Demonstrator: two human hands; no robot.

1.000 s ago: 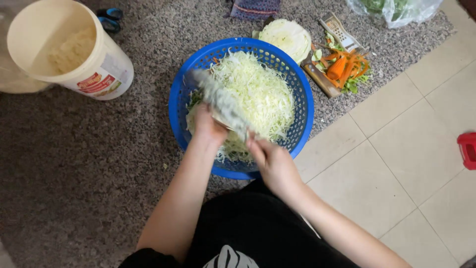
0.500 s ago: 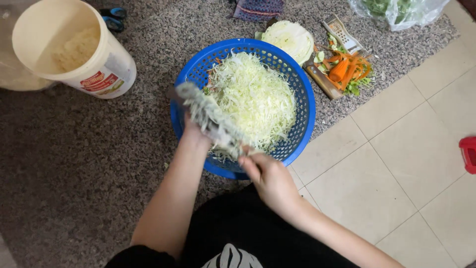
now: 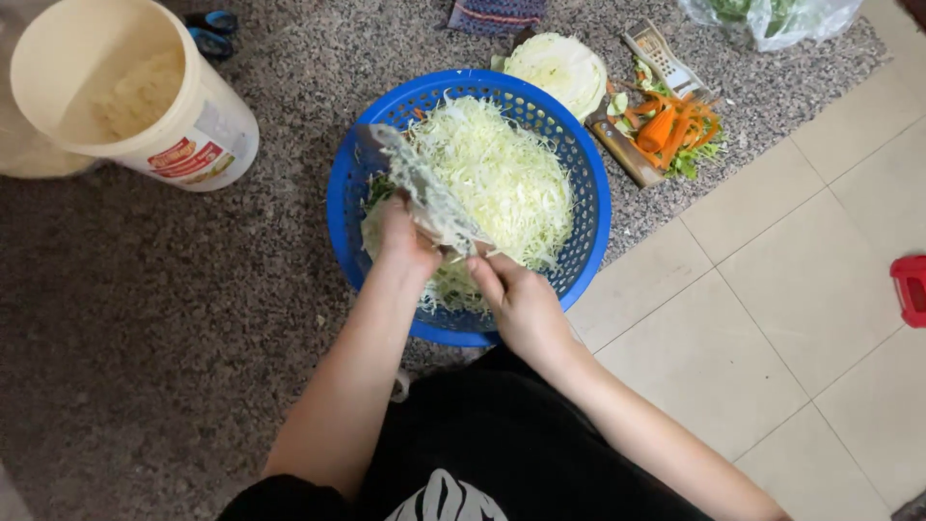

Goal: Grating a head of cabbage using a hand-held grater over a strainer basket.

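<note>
A blue perforated basket point(image 3: 588, 183) on the floor holds a heap of shredded cabbage point(image 3: 497, 178). My right hand point(image 3: 521, 304) is closed on the handle of a long knife point(image 3: 420, 188). Its blade is coated in cabbage shreds and points up-left across the basket. Just under the blade, my left hand point(image 3: 405, 241) grips a pale cabbage chunk point(image 3: 371, 227) at the basket's near-left side. Both hands are over the near part of the basket.
A cream plastic bucket point(image 3: 193, 116) with something white inside stands at the upper left. Behind the basket lie a halved cabbage point(image 3: 559, 68), a grater point(image 3: 661, 53), carrots and peelings point(image 3: 670, 130) on a wooden board, and a plastic bag of greens point(image 3: 772, 14). A red object point(image 3: 912, 289) is at the right edge.
The knife swung out toward the basket's left rim half a second ago and is now back over the basket, nearer the cabbage chunk. Both hands shifted slightly right.
</note>
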